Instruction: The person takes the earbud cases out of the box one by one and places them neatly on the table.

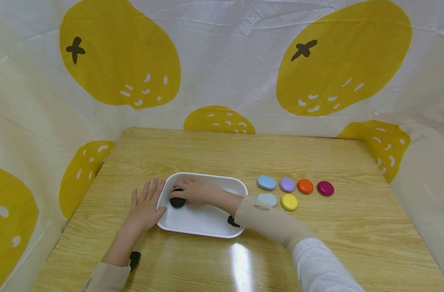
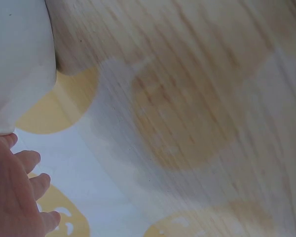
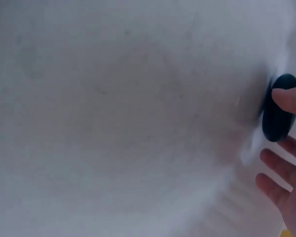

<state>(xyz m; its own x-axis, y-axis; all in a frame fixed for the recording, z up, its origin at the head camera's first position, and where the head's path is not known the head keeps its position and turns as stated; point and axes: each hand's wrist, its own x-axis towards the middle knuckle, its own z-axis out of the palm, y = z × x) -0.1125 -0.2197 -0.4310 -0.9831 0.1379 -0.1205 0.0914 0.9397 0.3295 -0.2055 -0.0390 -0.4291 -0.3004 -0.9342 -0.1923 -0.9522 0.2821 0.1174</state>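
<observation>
A white rectangular tray (image 1: 207,177) sits on the wooden table (image 1: 222,154). My right hand (image 1: 193,191) reaches into the tray's left end and holds a black oval stone (image 1: 177,202) with its fingertips. In the right wrist view one finger lies on the black stone (image 3: 275,121) against the white tray floor (image 3: 128,123), and the other fingers (image 3: 281,165) are spread below it. My left hand (image 1: 146,202) lies flat on the table beside the tray's left side, thumb at the rim. The left wrist view shows its fingers (image 2: 19,192) under the tray wall (image 2: 17,64).
Several coloured stones lie right of the tray: blue (image 1: 267,182), purple (image 1: 287,184), orange (image 1: 305,186), magenta (image 1: 325,188), pale blue (image 1: 267,199) and yellow (image 1: 289,201). A white cloth with yellow fruit prints (image 1: 222,73) walls in the table at the back and sides.
</observation>
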